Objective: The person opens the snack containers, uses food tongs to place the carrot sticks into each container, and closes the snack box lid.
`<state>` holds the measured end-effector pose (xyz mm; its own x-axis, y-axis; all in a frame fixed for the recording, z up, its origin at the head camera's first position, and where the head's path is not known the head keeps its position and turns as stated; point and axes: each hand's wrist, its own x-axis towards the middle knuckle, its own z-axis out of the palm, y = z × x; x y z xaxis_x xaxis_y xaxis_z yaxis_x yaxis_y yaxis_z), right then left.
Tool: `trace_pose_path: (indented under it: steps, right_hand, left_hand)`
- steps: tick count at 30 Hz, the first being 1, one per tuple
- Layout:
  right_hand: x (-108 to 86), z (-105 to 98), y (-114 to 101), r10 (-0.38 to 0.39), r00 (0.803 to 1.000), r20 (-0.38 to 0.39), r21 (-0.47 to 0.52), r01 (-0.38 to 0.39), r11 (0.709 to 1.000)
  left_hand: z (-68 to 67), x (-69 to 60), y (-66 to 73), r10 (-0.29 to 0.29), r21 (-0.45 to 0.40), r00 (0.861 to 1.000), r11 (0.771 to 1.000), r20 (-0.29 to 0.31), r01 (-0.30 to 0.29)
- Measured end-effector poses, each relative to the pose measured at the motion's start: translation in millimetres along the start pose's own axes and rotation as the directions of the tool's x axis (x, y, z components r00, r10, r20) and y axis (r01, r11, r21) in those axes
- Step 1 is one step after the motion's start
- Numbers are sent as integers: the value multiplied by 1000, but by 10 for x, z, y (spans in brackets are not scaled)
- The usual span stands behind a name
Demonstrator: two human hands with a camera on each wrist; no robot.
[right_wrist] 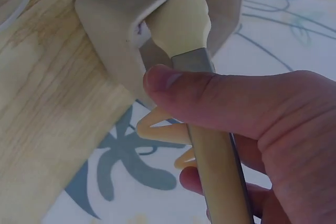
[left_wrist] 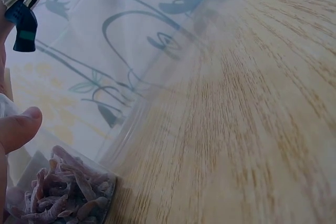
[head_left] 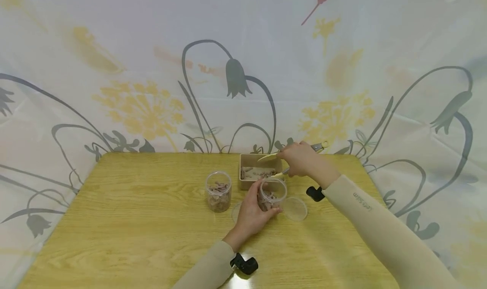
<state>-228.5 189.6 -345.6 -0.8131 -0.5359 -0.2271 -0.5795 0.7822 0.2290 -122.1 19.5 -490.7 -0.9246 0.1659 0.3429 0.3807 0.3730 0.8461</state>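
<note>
My left hand [head_left: 253,213] grips a clear round jar [head_left: 273,191] from its left side, thumb at the near side; brownish strips [left_wrist: 63,187] lie inside it. With my right hand [head_left: 302,160] I hold tongs [right_wrist: 215,166] with cream tips [right_wrist: 184,22]. The tongs reach over the beige rectangular box [head_left: 242,183] behind the jar, one tip close to the jar's rim. Scattered pieces [head_left: 258,173] lie on the box floor. Whether anything is between the tips, I cannot tell.
Left of the box stands another open clear jar [head_left: 218,194] with similar strips. One clear lid [head_left: 295,208] lies right of the held jar, another [head_left: 236,213] partly behind my left hand. A patterned cloth [head_left: 236,124] hangs behind the wooden table [head_left: 152,221].
</note>
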Motion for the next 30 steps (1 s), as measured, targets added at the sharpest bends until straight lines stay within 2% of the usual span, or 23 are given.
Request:
trace_pose_path:
  steps: [3, 7, 11, 18, 30]
  right_hand:
    - [50, 69, -26, -9, 1000, 25, -5, 10, 1000]
    - [83, 158, -38, 7, 999, 51, 70, -10, 998]
    - [90, 231, -27, 23, 1000, 12, 135, -25, 990]
    - [79, 267, -23, 29, 997, -69, 151, -19, 988]
    - [-11, 212, 102, 72, 993, -97, 162, -56, 985]
  left_hand:
    - [10, -7, -13, 3, 6, 1000, 1000, -9, -3]
    - [23, -7, -27, 12, 0, 1000, 1000, -17, -12]
    - [34, -1, -38, 24, -7, 999, 1000, -24, -25]
    - [35, 16, -41, 23, -20, 999, 1000, -29, -23]
    - [43, 9, -49, 33, -15, 999, 999, -30, -34]
